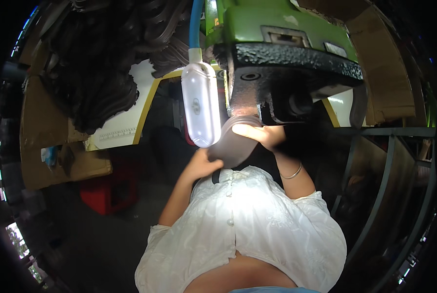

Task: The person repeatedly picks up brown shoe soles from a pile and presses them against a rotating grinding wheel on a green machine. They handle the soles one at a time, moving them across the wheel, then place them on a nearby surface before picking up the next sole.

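Observation:
A grey, smooth shoe sole [234,148] with a ridged rounded edge is tilted below the working end of a green and black machine [296,61]. My right hand [266,136] grips its right side, thumb stretched across the upper face. At the lower left edge, my left hand [202,165] pinches the same piece with the thumb in front; its other fingers are mostly hidden behind. The sole's far edge meets the machine's metal part, though whether it touches cannot be made out. A lit white capsule-shaped lamp [199,105] hangs close, covering part of the sole's left side.
Dark soles [96,63] lie heaped at the upper left on a white board with a yellow edge [147,105]. Cardboard [57,132] stands at left, more cardboard [387,63] at right. A red stool [108,193] is on the floor; a metal rack [387,171] rises at right.

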### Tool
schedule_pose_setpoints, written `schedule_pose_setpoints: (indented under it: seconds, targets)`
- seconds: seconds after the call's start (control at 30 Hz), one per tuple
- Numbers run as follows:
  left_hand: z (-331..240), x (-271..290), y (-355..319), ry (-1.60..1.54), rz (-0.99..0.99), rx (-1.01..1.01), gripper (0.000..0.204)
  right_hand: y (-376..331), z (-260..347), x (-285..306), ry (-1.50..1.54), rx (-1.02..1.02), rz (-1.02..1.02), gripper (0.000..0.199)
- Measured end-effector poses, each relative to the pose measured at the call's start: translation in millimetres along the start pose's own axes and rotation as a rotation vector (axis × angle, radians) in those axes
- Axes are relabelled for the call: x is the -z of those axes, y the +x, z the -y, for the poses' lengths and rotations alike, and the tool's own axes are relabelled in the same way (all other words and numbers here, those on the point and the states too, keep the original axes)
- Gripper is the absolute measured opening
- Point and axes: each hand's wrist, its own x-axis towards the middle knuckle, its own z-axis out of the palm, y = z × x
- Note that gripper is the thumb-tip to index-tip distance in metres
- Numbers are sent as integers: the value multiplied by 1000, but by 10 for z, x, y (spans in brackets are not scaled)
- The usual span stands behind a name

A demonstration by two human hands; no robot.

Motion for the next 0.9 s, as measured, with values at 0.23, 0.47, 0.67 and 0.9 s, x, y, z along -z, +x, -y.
schedule_pose_setpoints:
  seconds: [0.23, 0.47, 0.67, 0.9]
  targets:
    - [-279, -754, 238, 179, 309, -580, 44, -29, 192, 57, -429, -276, 74, 29]
    - [-275, -441, 258, 271, 91, -133, 41, 1, 506, 978, -360, 710, -1042, 26]
    - [-223, -428, 264, 139, 120, -96, 36, 773, 397, 1554, -152, 531, -813, 48]
    - [-417, 91, 178, 202, -127, -155, 34, 1125, -340, 1538, 123, 134, -657, 62]
